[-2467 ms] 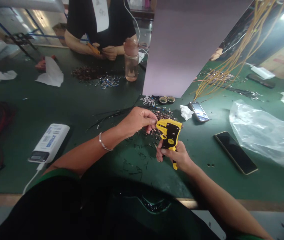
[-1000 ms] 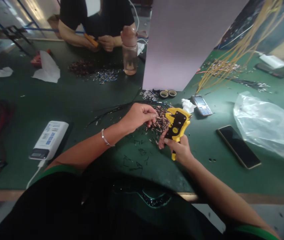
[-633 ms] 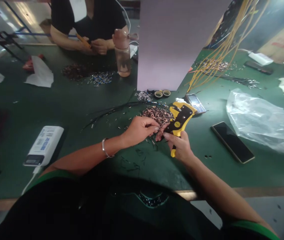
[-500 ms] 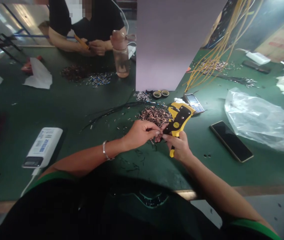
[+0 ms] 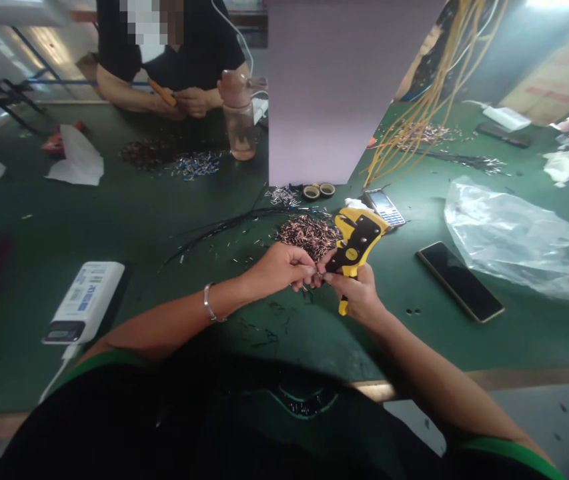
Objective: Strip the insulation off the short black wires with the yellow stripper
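My right hand (image 5: 357, 293) grips the handle of a yellow and black automatic wire stripper (image 5: 355, 243), whose head tilts up and to the right. My left hand (image 5: 281, 270) pinches something thin at the stripper's lower edge, and the fingertips hide most of it. It looks like a short wire. Just above both hands lies a heap of cut wire pieces with bare copper ends (image 5: 309, 237). Several loose dark wire bits (image 5: 264, 327) are scattered on the green mat below my hands.
Long black wires (image 5: 224, 223) lie left of the heap. Nearby are a white power bank (image 5: 84, 303), a keypad phone (image 5: 384, 207), a smartphone (image 5: 459, 281), a plastic bag (image 5: 514, 240) and a pale partition (image 5: 324, 93). Across the bench, a co-worker's hands (image 5: 179, 102) hold an orange-handled tool.
My hands have come closer together, with my left fingertips now right at the stripper. The stripper sits slightly lower and more tilted. The whole view has drifted as my head moved.
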{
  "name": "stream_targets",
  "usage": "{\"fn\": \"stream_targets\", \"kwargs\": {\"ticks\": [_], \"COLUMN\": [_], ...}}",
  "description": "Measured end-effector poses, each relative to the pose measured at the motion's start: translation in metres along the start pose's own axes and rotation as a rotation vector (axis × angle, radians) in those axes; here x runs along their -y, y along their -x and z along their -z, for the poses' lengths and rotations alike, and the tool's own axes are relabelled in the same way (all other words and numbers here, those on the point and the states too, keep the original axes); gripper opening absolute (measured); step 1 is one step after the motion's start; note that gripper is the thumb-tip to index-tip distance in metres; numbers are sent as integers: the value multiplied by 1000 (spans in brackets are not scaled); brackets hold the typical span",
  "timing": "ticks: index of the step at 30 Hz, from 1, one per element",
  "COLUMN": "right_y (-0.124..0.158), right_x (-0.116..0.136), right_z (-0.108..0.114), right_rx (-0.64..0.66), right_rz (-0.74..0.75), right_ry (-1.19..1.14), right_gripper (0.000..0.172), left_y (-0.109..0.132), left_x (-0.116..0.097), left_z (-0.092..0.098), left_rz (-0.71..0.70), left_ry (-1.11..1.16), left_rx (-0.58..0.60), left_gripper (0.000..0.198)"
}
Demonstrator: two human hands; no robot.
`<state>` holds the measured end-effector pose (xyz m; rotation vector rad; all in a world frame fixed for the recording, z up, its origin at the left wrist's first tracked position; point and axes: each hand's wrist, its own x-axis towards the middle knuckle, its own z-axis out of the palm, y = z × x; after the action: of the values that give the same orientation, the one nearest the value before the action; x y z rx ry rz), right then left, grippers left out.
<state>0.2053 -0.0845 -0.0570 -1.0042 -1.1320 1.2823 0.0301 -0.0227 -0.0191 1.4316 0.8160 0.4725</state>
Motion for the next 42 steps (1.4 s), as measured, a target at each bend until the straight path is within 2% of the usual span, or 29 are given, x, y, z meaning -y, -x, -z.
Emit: {"fn": "stream_targets", "kwargs": {"ticks": [6,10,16,21,25,37,42], "right_y": [-1,-3,-5,-4,-3,-3,-3], "right_x": [5,9,7,9,10,9,3], "right_z": [0,-1,0,-6,-9,-11,-11], "right_rx": [-8,2,-17,55,49,84,107], "right_rz": [5,20,5,-70,-108,-78,-46], "right_ry": [20,14,-109,-93,-107,-20,20], "right_gripper": [13,10,18,20,24,25,19], "left_y": [-1,-1,-1,0,3,3,5], "left_x": [-2,-1,-7,-13,-15,-15,-13], "left_z": [2,5,11,10,9,-7,-11], "left_rz": [131,155,131,62,22,-39,-56], "left_ry": [85,165,275,329,312,226,168], "left_rx": [54,27,-66,-189,-259,-378,-342], "left_gripper": [5,5,6,6,6,7,6]}}
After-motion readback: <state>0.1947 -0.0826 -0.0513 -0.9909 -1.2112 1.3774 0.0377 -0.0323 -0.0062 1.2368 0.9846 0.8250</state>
